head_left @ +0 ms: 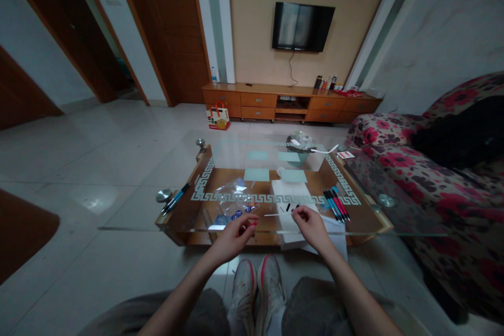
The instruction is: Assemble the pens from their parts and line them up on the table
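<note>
Over the front edge of the glass coffee table [137, 215], my right hand [309, 223] pinches a thin white stick that looks like a pen refill [275, 214]. The refill points left, towards my other hand. My left hand [236, 236] is held with its fingers curled but apart, and a spot of red shows at a fingertip. Small black pen parts [288, 207] lie just beyond my right hand. To the right sits a row of blue, black and red pens [336, 205]. More blue and black pens [176, 199] lie at the left.
Clear plastic bags [232, 194] lie beyond my left hand. A white box [289, 239] and papers show near the right hand. A basket [301, 142] stands at the table's far side. The floral sofa [394, 142] is on the right, the TV cabinet [258, 100] beyond.
</note>
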The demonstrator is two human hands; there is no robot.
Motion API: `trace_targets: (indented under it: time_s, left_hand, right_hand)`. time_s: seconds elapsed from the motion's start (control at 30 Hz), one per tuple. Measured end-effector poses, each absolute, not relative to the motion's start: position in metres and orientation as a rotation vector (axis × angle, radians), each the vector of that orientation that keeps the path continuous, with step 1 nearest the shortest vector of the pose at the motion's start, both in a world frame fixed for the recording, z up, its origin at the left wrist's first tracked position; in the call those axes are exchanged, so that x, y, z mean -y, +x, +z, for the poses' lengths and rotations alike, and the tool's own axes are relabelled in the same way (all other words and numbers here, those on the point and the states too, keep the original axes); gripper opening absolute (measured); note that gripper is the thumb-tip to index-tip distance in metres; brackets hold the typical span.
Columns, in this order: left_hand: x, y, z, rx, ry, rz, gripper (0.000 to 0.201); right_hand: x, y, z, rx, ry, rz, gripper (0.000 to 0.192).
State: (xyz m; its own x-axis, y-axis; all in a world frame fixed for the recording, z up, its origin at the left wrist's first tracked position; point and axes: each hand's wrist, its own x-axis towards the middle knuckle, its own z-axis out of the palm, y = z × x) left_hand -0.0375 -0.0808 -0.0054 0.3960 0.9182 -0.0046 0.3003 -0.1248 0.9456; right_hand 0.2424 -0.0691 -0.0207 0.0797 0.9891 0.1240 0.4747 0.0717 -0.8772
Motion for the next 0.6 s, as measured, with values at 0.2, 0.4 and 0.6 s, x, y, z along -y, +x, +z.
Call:
trace_targets:
  time_s: [0.2, 0.4, 0.6]
  left_hand:
    - [0.082, -0.037, -0.004, -1.098, 1.710, 0.779, 0.036]
    - [0.082, -0.036, -0.004, -1.072, 1.719, 0.791, 0.034]
    - [0.081, -0.037, -0.004, -1.029, 1.716, 0.799, 0.036]
  right_hand:
    - [0.076, 0.242, -0.020, 1.777, -1.610, 0.567, 0.019]
    - [0.079, 0.242, -0.022, 1.916, -1.715, 0.461, 0.018]
    - [0.083, 0.238, -0.023, 1.932, -1.782, 0.383, 0.016]
